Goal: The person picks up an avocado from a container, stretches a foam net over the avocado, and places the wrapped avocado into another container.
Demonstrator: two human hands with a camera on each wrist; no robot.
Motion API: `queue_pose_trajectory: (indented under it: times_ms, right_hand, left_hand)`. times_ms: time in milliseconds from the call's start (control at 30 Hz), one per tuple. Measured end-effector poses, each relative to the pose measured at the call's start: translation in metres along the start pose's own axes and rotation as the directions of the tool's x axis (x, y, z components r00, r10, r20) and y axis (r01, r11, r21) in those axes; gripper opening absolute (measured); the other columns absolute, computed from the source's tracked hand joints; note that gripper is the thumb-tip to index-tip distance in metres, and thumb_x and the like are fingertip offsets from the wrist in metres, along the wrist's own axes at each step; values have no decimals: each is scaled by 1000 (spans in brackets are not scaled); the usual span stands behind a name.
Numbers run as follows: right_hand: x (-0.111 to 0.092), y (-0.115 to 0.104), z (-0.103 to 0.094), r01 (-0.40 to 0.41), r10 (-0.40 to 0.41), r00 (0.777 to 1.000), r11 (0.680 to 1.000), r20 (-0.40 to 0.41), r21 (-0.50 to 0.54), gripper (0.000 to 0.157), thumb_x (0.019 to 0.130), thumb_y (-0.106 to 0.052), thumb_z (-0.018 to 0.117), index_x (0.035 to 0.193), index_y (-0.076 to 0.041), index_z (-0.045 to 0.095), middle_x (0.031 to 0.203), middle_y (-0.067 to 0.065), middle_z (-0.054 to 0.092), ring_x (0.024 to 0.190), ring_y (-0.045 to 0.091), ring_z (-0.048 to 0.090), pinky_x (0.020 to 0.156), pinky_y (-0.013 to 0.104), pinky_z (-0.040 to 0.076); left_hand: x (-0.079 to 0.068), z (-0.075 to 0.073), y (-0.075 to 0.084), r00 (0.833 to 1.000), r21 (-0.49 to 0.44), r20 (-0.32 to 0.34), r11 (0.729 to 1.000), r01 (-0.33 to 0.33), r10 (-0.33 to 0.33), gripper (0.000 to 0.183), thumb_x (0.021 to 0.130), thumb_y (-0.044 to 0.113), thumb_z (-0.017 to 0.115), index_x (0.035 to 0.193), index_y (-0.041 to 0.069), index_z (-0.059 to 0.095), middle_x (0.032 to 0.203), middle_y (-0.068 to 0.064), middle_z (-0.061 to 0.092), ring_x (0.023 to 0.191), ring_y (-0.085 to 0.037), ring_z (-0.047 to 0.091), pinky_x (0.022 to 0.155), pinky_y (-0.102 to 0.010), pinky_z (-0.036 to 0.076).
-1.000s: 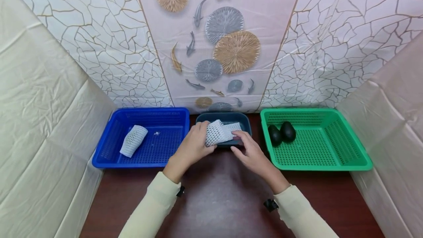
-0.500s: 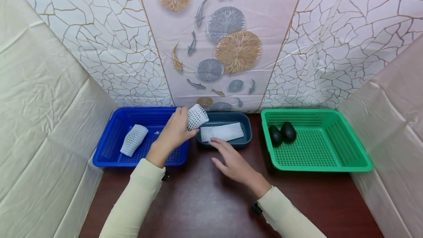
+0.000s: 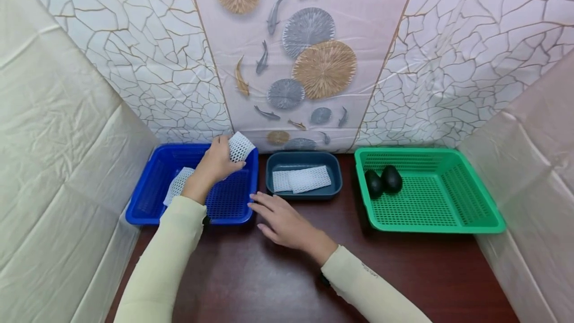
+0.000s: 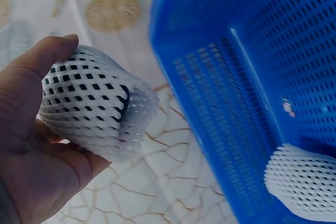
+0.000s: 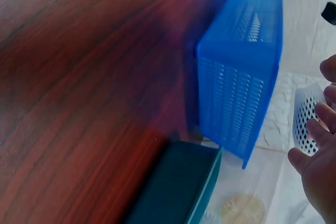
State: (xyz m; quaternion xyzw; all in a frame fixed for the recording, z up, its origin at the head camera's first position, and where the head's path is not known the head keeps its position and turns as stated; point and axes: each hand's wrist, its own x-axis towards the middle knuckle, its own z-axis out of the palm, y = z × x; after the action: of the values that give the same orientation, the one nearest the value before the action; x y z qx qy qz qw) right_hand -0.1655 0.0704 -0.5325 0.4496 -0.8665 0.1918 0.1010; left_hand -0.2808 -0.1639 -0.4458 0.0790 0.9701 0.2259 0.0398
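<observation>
1. The left hand [image 3: 213,163] grips a white net sleeve [image 3: 241,146], thumb on one side and fingers curled round the other; the left wrist view shows something dark through its mesh.
2. That sleeve sticks out to the right of the left hand, raised at the far right corner of the blue basket [image 3: 229,201], and is apart from the basket wall.
3. The right hand [image 3: 284,218] holds nothing, its fingers spread and extended. It is to the right of and nearer than the held sleeve, well apart from it, with fingertips by the basket's near right corner; whether they touch the rim I cannot tell.
4. A second netted piece [image 3: 179,183] lies inside the blue basket on the left, partly hidden by the left forearm.
5. Just right of the blue basket, flat white netting [image 3: 309,179] lies in a dark teal tray [image 3: 305,155], beyond the right hand.
6. Farther right, two dark oval fruits [image 3: 391,179] sit side by side in the left part of a green basket [image 3: 430,201].
</observation>
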Motion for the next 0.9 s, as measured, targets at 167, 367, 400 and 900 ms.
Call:
queue_pose_trajectory:
  times_ms: [167, 367, 400, 900]
  right_hand:
    - [4, -3, 11, 12, -6, 997, 997, 78, -75, 55, 102, -30, 63, 153, -14, 49, 161, 6, 44, 152, 25, 39, 120, 50, 37]
    - [4, -3, 18, 22, -7, 993, 992, 119, -126, 57, 101, -31, 65, 153, -17, 49, 162, 7, 42, 148, 30, 43, 122, 44, 35]
    - [4, -3, 19, 21, -4, 991, 991, 131, -132, 57, 101, -31, 65, 154, -18, 49, 163, 6, 41, 148, 30, 43, 122, 44, 34]
    - [0, -1, 26, -3, 35, 963, 993, 268, -121, 66, 102, -33, 65, 161, -24, 37, 171, 2, 27, 146, 26, 46, 120, 42, 38]
  left_hand:
    - [8, 2, -16, 995, 13, 65, 997, 72, -72, 100, 91, 39, 76, 157, -10, 19, 160, -37, 23, 134, -56, 46, 105, -62, 46]
    - [16, 7, -36, 979, 72, 132, 986, 148, -157, 106, 92, 40, 75, 158, -14, 11, 160, -43, 20, 140, -59, 38, 111, -65, 40]
    - [17, 9, -39, 975, 85, 141, 984, 160, -170, 106, 92, 40, 74, 157, -15, 12, 159, -43, 21, 141, -59, 37, 111, -66, 39]
    - [22, 39, -71, 933, 180, 189, 945, 274, -306, 89, 92, 35, 75, 150, -16, 29, 147, -42, 42, 136, -58, 43, 110, -66, 41]
